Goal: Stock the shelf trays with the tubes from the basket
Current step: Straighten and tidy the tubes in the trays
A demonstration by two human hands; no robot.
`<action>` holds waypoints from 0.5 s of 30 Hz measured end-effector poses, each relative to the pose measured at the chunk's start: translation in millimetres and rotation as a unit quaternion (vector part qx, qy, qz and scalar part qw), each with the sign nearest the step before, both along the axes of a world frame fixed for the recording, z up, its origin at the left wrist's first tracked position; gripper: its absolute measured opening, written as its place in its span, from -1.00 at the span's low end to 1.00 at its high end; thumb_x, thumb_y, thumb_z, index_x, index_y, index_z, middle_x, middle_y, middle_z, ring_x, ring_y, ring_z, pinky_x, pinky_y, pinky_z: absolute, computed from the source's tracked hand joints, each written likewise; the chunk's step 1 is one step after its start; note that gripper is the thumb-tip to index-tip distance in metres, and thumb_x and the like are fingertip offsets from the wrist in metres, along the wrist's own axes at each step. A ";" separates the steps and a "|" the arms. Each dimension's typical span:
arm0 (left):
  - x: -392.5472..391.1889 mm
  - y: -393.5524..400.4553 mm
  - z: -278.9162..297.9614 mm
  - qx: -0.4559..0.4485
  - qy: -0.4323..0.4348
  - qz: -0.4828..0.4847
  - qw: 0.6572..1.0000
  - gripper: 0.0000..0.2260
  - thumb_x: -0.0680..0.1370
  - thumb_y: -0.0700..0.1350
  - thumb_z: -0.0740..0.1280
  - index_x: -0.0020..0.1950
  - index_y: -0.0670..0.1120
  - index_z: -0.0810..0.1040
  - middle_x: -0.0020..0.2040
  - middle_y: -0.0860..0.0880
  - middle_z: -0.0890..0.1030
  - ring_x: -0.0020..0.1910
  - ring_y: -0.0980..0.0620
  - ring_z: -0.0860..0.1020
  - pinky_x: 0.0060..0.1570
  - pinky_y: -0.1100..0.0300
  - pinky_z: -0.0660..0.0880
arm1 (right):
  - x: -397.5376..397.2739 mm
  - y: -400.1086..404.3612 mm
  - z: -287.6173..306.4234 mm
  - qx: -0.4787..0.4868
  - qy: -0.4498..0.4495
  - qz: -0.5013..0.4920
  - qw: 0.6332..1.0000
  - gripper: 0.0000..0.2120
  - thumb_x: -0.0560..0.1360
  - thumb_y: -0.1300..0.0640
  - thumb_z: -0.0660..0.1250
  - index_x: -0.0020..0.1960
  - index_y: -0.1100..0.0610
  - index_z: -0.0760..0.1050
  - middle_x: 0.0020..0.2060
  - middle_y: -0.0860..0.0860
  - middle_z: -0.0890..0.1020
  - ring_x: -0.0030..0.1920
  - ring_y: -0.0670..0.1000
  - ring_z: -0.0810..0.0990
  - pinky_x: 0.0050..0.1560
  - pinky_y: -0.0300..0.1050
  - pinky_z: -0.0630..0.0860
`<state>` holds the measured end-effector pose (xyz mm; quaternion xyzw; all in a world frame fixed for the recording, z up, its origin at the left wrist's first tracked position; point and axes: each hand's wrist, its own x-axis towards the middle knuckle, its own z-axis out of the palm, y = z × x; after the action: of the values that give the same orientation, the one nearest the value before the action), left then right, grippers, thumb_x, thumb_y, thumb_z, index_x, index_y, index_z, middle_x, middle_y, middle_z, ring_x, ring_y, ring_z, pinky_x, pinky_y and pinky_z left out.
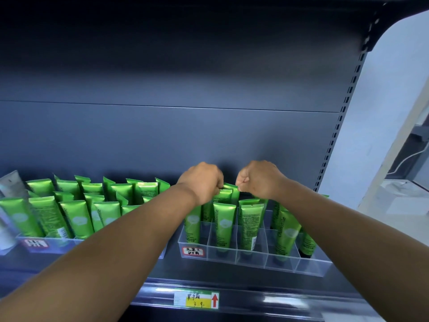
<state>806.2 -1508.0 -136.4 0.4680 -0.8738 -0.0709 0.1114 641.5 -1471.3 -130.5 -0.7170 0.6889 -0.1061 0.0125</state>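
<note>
Two bare forearms reach up from the bottom edge toward the back of a dark blue shelf (209,273), whose front rail carries a yellow-and-green price tag (196,298) with a red arrow. Beyond the rail, on the right, sits a clear divided tray (255,256) with a red-bordered handwritten label on its front left corner; green tubes (224,225) stand upright in its compartments, cap end down. At the tray's back row the left hand (202,181) is curled, its fingers pinching the flat crimped top of one rear tube (226,190). Just beside it, the right hand (257,178) is also curled, fingertips at the same tube's top edge, though whether it truly grips is hard to tell. Left of the arms, a second tray (46,244), partly hidden, is packed with more green tubes in several rows, and a grey tube (11,184) leans at its far left end.
</note>
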 end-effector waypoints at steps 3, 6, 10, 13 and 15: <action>-0.9 -2.0 -1.2 0.002 0.001 0.001 1.000 -0.82 0.50 -0.19 0.34 0.03 0.01 0.65 0.09 -0.06 0.64 0.10 -0.10 0.58 0.13 0.11 0.52 | 1.7 -3.0 -1.6 -0.001 0.002 0.000 1.000 -0.85 0.48 0.11 0.35 -0.01 0.01 0.66 -0.01 -0.08 0.70 0.10 -0.03 0.61 0.24 -0.11 0.42; -0.9 -3.2 -2.5 -0.001 0.002 -0.003 1.000 -0.81 0.50 -0.20 0.32 0.01 0.02 0.65 0.08 -0.06 0.64 0.09 -0.11 0.58 0.12 0.10 0.53 | 3.4 -5.3 -2.5 -0.001 -0.002 0.000 1.000 -0.85 0.48 0.12 0.35 0.00 0.02 0.66 0.00 -0.08 0.70 0.12 -0.03 0.60 0.24 -0.11 0.42; -0.4 -3.6 -2.3 -0.009 0.003 -0.011 1.000 -0.80 0.52 -0.20 0.29 0.04 0.02 0.64 0.11 -0.04 0.62 0.12 -0.10 0.57 0.11 0.12 0.51 | 2.8 -7.5 -3.0 0.003 -0.011 -0.006 1.000 -0.86 0.48 0.12 0.35 -0.01 0.03 0.66 0.00 -0.08 0.70 0.11 -0.03 0.61 0.23 -0.11 0.42; 0.3 -4.5 -2.7 -0.009 0.003 -0.021 1.000 -0.78 0.53 -0.21 0.28 0.06 0.03 0.64 0.14 -0.03 0.60 0.13 -0.09 0.56 0.12 0.12 0.50 | 1.7 -7.7 -2.9 0.006 -0.013 -0.008 1.000 -0.86 0.49 0.12 0.35 0.00 0.04 0.66 0.00 -0.08 0.69 0.11 -0.03 0.60 0.24 -0.08 0.43; 0.9 -4.6 -3.0 -0.010 -0.002 -0.026 1.000 -0.75 0.53 -0.21 0.28 0.10 0.05 0.63 0.17 -0.02 0.58 0.14 -0.09 0.55 0.13 0.11 0.50 | 1.7 -8.0 -3.5 0.005 -0.014 -0.009 1.000 -0.86 0.49 0.10 0.34 -0.02 0.03 0.66 -0.01 -0.09 0.70 0.09 -0.04 0.60 0.24 -0.07 0.43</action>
<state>807.2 -1512.5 -139.4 0.4438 -0.8867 -0.0644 0.1123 643.2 -1479.3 -134.0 -0.7088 0.6959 -0.1125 0.0250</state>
